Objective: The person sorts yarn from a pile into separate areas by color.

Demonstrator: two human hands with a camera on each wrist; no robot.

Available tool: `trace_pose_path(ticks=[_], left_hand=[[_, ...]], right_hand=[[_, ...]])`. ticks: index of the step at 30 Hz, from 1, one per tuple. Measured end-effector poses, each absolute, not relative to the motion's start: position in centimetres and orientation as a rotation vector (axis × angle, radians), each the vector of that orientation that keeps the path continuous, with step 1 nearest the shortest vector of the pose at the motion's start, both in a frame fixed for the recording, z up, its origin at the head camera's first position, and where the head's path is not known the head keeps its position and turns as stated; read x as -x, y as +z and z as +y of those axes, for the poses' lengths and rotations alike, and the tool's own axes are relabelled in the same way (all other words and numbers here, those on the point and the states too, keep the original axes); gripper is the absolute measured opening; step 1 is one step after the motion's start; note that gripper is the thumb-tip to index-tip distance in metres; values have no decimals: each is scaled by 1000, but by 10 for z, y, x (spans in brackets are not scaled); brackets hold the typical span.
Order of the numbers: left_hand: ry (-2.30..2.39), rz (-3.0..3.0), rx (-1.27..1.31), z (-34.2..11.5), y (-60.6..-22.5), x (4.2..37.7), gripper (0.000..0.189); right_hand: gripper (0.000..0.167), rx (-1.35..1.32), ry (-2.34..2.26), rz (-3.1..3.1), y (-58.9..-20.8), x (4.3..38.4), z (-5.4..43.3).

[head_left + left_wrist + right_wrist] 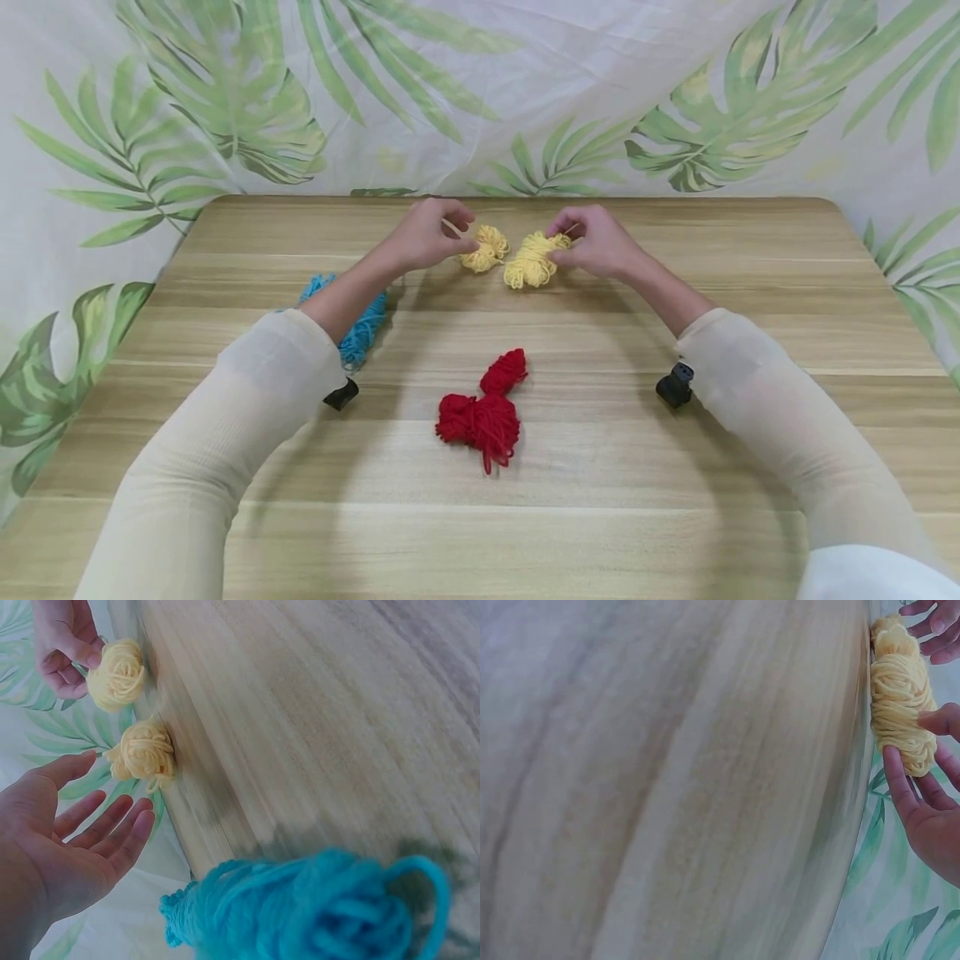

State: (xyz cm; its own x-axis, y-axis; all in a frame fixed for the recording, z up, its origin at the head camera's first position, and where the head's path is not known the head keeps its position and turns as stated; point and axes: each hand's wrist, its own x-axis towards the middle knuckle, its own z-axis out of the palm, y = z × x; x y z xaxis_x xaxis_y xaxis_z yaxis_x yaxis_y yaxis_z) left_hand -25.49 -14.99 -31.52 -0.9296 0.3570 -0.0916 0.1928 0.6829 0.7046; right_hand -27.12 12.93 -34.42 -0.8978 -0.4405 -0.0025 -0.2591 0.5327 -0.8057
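Note:
My right hand [597, 243] holds one end of the larger pale yellow yarn bundle [529, 265] at the far part of the table, thumb on one side and fingers on the other in the right wrist view. Just left of it lies a smaller yellow yarn bundle [487, 248]. Beside that one is my left hand [437, 235]; the left wrist view shows its fingers spread, with a gap between them and the yarn. A blue yarn bundle [363, 329] lies under my left forearm, partly hidden by it.
Red yarn lies mid-table: a larger bundle [480, 421] with a smaller red bundle [504, 372] touching its far side. Behind the wooden table [585, 525] hangs a leaf-print cloth [450, 100]. Black wrist devices [675, 386] hang beneath both sleeves.

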Motion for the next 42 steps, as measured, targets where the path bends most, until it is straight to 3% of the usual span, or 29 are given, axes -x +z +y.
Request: trace_pose_path(ticks=[18, 42], left_hand=[[1101, 2696, -471, -156, -305, 241, 44], [1090, 2698, -544, -159, -296, 218, 38]], right_hand=[[26, 620, -1287, 2571, -349, 281, 119], [40, 638, -1194, 2595, -344, 279, 124]])
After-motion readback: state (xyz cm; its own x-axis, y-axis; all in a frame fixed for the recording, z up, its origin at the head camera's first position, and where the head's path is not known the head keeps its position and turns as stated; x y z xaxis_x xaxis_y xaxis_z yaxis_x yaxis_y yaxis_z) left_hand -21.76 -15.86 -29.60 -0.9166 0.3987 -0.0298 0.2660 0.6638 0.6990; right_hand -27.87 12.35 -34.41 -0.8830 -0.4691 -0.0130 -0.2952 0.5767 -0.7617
